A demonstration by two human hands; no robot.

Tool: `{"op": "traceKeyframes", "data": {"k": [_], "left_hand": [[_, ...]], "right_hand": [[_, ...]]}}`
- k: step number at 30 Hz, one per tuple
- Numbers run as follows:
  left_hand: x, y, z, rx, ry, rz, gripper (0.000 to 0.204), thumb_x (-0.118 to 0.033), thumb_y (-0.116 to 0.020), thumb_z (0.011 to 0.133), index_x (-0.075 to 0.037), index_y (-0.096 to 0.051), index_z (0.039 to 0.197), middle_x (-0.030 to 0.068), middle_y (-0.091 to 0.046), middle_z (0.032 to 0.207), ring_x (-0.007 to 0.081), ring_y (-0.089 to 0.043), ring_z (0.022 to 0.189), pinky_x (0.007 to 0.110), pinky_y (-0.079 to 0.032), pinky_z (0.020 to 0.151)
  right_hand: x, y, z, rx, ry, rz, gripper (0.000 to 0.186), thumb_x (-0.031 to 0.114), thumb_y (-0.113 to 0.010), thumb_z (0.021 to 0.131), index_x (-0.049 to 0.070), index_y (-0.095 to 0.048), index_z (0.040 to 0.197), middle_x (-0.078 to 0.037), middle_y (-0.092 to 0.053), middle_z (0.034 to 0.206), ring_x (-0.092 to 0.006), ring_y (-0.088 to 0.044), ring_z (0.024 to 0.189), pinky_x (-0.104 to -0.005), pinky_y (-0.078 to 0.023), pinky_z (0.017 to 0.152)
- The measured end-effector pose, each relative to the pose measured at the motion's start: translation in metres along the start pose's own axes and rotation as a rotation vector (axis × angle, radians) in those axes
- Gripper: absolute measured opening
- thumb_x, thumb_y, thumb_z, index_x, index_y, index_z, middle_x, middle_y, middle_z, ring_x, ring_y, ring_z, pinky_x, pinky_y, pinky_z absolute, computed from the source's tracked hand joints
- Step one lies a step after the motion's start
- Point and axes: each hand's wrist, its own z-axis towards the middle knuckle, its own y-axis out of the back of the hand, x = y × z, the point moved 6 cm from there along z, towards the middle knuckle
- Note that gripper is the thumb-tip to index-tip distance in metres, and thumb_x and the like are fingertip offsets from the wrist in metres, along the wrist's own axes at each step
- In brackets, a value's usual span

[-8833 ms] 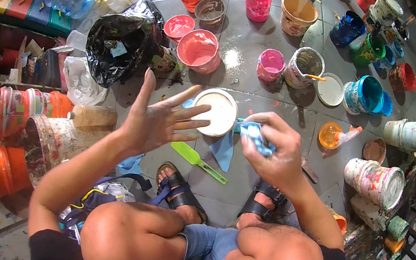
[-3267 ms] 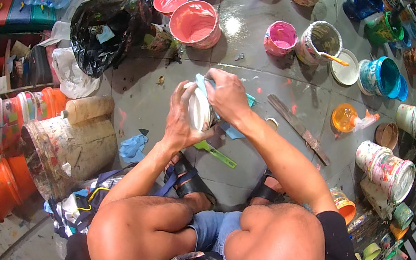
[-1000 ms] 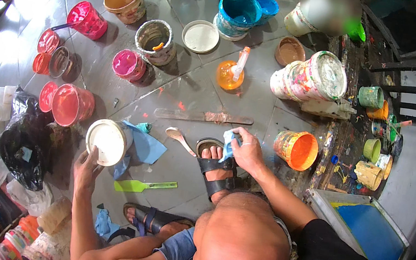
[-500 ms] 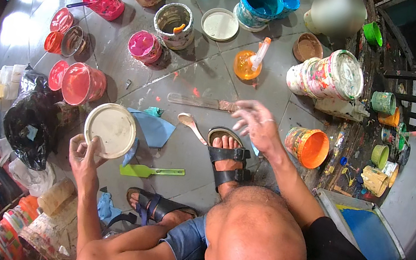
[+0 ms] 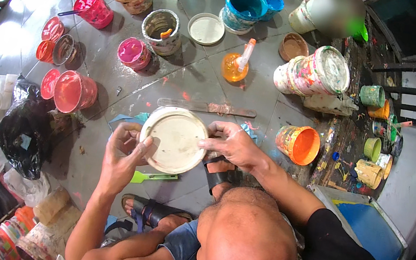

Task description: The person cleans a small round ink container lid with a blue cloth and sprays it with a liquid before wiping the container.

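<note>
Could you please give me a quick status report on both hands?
Left grip, right grip: both on round off-white lid, opposite sides. Lid's middle uncovered. Green spatula lying on floor nearby.

The white lid (image 5: 175,141) and left hand (image 5: 125,151) partly hide blue cloth (image 5: 119,118). The right hand (image 5: 233,145) partly covers a sandal (image 5: 218,177). Near the right edge of the floor (image 5: 190,74), blur partly covers a white bucket (image 5: 300,18).

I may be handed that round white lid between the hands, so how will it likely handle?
The lid is probably stiff: the left hand and right hand hold its edges without visible bending. Its round outline could let it roll on edge. Weight is hard to judge, as its underside is hidden.
</note>
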Motion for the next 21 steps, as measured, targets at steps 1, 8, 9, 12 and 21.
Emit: {"op": "traceKeyframes", "data": {"k": [1,8,9,12,21], "left_hand": [[0.004,-0.006,0.003,0.023,0.065,-0.005,0.031,-0.014,-0.071,0.099,0.0,-0.057,0.123,0.0098,-0.063,0.116,0.0143,-0.065,0.099,0.029,-0.061,0.077],[-0.001,-0.003,0.018,0.055,-0.015,0.186,0.054,-0.022,-0.069,0.1,0.001,-0.052,0.147,0.0128,-0.063,0.129,0.021,-0.067,0.107,0.034,-0.059,0.085],[0.0,0.002,0.019,0.046,-0.001,0.192,0.053,-0.024,-0.067,0.102,0.001,-0.052,0.146,0.0134,-0.063,0.129,0.0218,-0.067,0.107,0.036,-0.058,0.088],[0.009,0.009,0.023,0.048,0.038,0.17,0.053,-0.028,-0.065,0.103,0.0,-0.052,0.147,0.0129,-0.064,0.127,0.0205,-0.067,0.107,0.036,-0.058,0.089],[0.008,0.032,0.03,0.002,0.011,0.059,0.051,-0.033,-0.061,0.106,-0.002,-0.053,0.146,0.0117,-0.066,0.123,0.0185,-0.067,0.105,0.038,-0.058,0.087]], "right_hand": [[-0.005,0.008,-0.01,-0.056,-0.047,0.049,0.032,0.02,-0.08,0.091,-0.001,-0.066,0.11,-0.007,-0.071,0.103,-0.0152,-0.07,0.089,-0.0297,-0.061,0.061],[-0.001,0.089,-0.107,-0.44,0.276,-0.046,0.025,0.017,-0.076,0.088,0.003,-0.069,0.107,-0.003,-0.071,0.093,-0.0112,-0.067,0.078,-0.0274,-0.054,0.067],[-0.001,0.1,-0.127,-0.493,0.297,-0.04,0.031,0.02,-0.075,0.088,0.003,-0.069,0.112,-0.004,-0.071,0.095,-0.012,-0.068,0.08,-0.0284,-0.056,0.069],[-0.017,0.136,-0.187,-0.644,0.324,0.072,0.043,0.027,-0.069,0.091,0.001,-0.065,0.125,-0.008,-0.073,0.107,-0.0173,-0.072,0.089,-0.0364,-0.061,0.078],[-0.042,0.234,-0.278,-1.176,0.693,0.814,0.063,0.034,-0.059,0.102,-0.004,-0.037,0.146,-0.029,-0.046,0.144,-0.0385,-0.06,0.127,-0.0397,-0.06,0.099]]}}
